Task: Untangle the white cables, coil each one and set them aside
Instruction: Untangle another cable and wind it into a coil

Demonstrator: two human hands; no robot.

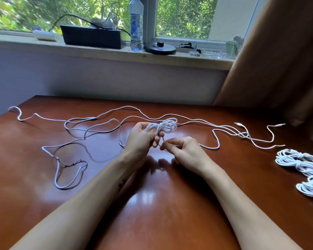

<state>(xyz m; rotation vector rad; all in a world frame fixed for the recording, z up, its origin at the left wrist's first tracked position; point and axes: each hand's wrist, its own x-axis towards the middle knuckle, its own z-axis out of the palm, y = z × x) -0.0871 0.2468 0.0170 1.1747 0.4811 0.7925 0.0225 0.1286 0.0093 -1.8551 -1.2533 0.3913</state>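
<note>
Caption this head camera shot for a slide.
Left hand grips a white cable coil, right hand pinches its strand; finished coils lie nearby.

bright window daylight, glare on table

A home room: a polished wooden table under a curtained window, with a cluttered sill.

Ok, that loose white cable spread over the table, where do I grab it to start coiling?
Likely its plug end, far right, pinched from above. The tip lies flat on the table, apart from the other strands, so it should lift cleanly.
</note>
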